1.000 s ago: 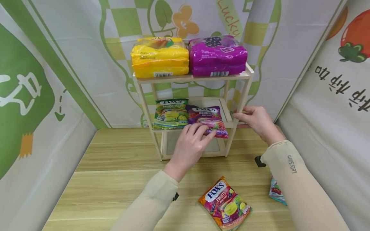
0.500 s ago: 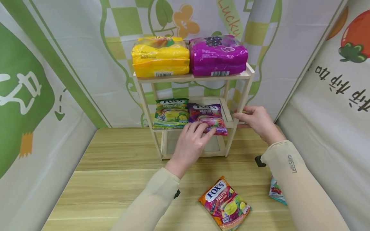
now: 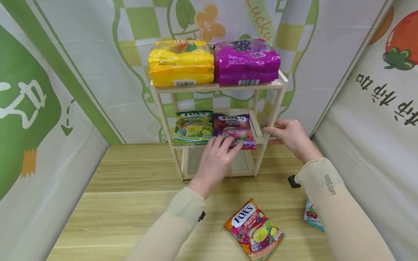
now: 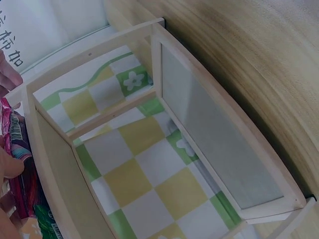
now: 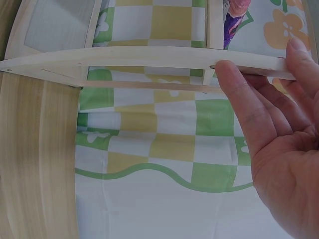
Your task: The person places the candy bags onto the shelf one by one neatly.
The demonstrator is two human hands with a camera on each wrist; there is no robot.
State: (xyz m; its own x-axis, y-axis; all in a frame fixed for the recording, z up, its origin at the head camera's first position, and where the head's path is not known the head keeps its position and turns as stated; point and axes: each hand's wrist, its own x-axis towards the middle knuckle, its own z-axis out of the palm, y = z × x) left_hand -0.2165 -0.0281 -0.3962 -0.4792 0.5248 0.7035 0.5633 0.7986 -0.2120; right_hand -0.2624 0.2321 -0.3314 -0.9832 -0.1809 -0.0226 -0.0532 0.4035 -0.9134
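Purple bag midway up the rack, its lower end under bent fingers of the left hand, pinched or just pressed I cannot tell, right hand gripping a post.

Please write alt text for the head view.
A person's left hand touches a Berries bag beside a green bag on the middle shelf of a wooden rack; the right hand holds its right post. A yellow pack and purple pack sit on top; a Fruits bag and a partly hidden bag lie on the table.
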